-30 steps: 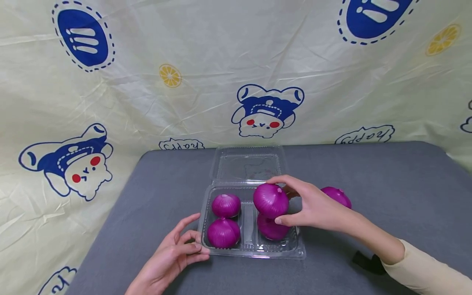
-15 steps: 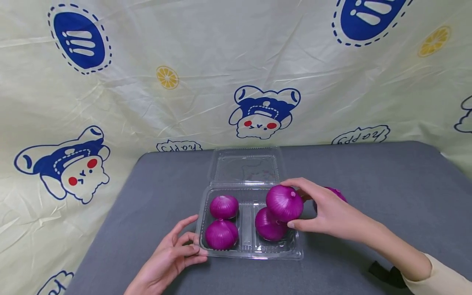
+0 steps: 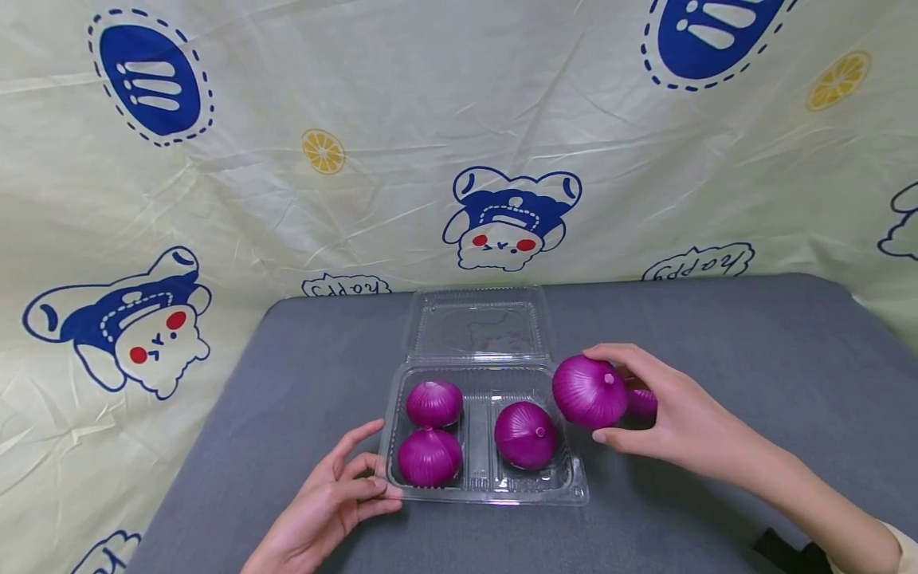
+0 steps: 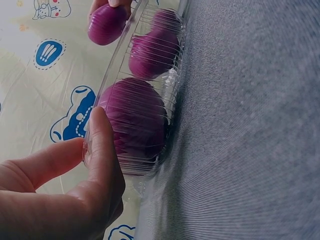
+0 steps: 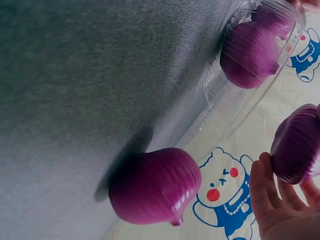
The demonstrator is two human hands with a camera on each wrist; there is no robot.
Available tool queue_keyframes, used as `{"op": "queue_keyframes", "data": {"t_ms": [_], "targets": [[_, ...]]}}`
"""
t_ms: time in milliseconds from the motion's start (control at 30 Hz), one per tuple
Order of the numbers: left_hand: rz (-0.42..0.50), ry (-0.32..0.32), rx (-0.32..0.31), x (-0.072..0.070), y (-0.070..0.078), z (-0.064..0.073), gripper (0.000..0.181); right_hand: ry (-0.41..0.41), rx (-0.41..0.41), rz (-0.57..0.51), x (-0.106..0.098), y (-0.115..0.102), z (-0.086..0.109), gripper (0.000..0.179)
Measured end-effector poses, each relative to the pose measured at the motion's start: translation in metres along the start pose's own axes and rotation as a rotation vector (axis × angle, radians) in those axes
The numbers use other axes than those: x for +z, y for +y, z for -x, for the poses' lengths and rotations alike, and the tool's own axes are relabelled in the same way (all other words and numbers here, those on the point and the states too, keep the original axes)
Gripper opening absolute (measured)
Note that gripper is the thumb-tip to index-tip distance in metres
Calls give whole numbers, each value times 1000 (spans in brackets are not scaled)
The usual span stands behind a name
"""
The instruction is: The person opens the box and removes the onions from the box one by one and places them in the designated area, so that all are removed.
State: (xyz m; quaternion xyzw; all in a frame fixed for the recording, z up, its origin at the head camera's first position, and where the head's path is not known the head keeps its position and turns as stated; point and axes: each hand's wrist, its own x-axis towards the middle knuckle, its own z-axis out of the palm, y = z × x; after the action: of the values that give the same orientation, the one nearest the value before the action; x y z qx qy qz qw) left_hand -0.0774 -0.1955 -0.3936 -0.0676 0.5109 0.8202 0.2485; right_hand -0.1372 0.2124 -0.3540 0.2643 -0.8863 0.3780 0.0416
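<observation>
Head: at two o'clock from the tray (image 3: pixel 495 496), the right hand (image 3: pixel 680 418) holds an onion (image 3: pixel 590 392), likely firm, slippery, best gripped round its widest part. A second onion (image 3: pixel 641 402) is partly hidden behind. Left wrist: at eight o'clock, the left hand (image 4: pixel 75 202) pinches the tray, probably thin and bendy. Right wrist: the held onion is cropped at three o'clock.
</observation>
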Motion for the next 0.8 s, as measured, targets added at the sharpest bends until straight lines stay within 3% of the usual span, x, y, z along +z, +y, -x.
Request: {"op": "queue_keyframes", "data": {"t_ms": [567,800], "targets": [[15,-19,0,1,0,0,77,148,-68,167,-22,12,23,90],[33,-29,-14,0,1,0,76,163,3,170,-32,26,31,86]]}}
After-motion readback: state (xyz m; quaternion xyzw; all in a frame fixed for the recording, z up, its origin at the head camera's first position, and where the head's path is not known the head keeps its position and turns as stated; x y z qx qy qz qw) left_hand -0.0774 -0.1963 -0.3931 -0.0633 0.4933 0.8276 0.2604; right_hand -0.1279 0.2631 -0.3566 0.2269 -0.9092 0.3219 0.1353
